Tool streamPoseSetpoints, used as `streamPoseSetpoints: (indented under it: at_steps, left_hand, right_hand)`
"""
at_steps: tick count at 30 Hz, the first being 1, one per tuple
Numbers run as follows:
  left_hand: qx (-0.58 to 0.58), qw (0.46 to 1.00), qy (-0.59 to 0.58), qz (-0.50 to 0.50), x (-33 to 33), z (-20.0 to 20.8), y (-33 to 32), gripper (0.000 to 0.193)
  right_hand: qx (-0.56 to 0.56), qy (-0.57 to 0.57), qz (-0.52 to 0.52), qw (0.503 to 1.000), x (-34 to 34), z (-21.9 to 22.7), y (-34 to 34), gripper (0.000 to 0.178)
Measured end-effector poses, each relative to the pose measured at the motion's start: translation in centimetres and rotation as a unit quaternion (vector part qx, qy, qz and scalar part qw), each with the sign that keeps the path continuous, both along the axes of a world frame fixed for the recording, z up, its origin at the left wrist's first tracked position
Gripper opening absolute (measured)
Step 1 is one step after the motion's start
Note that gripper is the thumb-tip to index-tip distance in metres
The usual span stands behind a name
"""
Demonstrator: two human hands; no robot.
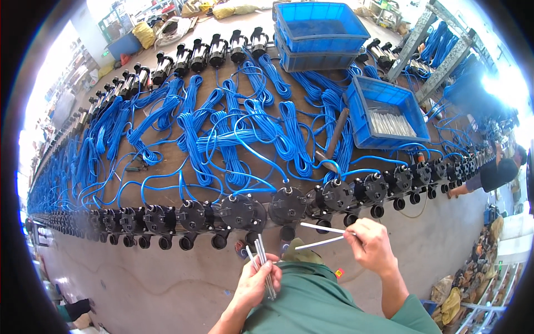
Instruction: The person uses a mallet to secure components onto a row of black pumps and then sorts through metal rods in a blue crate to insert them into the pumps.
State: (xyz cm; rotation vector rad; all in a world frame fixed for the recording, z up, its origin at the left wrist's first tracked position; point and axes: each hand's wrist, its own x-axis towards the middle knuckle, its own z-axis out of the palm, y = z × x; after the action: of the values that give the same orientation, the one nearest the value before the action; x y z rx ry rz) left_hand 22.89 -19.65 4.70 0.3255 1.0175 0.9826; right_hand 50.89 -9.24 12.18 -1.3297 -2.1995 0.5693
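A bundle of several thin metal rods point(260, 251) points upward from my left hand point(255, 285), whose fingers are closed round it in front of my body. My right hand point(371, 245) pinches two more rods point(321, 243); they spread apart toward the left. Both hands are on the near side of a long row of black round pump ends point(242, 212) along the bench edge, touching none of them. The closest one to the rods' tips is a black pump end point(288, 206) with a blue cable rising from its top.
Coiled blue cables point(270, 129) cover much of the brown bench point(161, 181). A blue crate point(384, 142) of metal rods point(390, 123) stands right, with stacked blue crates point(322, 42) behind. A hammer point(337, 133) lies among coils. Another person point(495, 175) reaches in at far right.
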Motion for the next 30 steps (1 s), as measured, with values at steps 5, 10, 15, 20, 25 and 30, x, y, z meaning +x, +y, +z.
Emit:
streamPoseSetpoints:
  at_steps: [5,10,15,20,25,30]
  left_hand:
    - [-0.063,0.997,0.015,-0.035,2.1,-0.5,-0.1,0.027]
    - [-0.031,0.999,0.01,0.017,2.8,-0.8,0.0,0.025]
    - [0.031,0.993,0.109,0.018,2.3,-0.6,0.8,0.019]
    - [-0.005,0.987,0.163,-0.015,1.0,0.6,3.6,0.009]
    - [0.022,0.969,0.246,-0.028,0.2,1.3,4.4,0.019]
    - [0.107,0.826,0.549,-0.061,0.8,2.3,6.0,0.009]
  right_hand:
    - [0.05,-0.058,0.071,0.995,0.7,-2.6,3.0,0.014]
    - [0.058,-0.103,0.094,0.989,1.1,-2.0,4.0,0.016]
    - [0.102,-0.136,0.17,0.971,-1.1,-1.5,5.4,0.018]
    - [0.095,-0.15,0.231,0.957,-3.6,-1.9,6.7,0.014]
    - [0.034,-0.203,0.266,0.942,-3.0,-3.6,7.7,0.017]
    - [0.074,-0.131,0.154,0.977,-1.2,1.0,9.2,0.018]
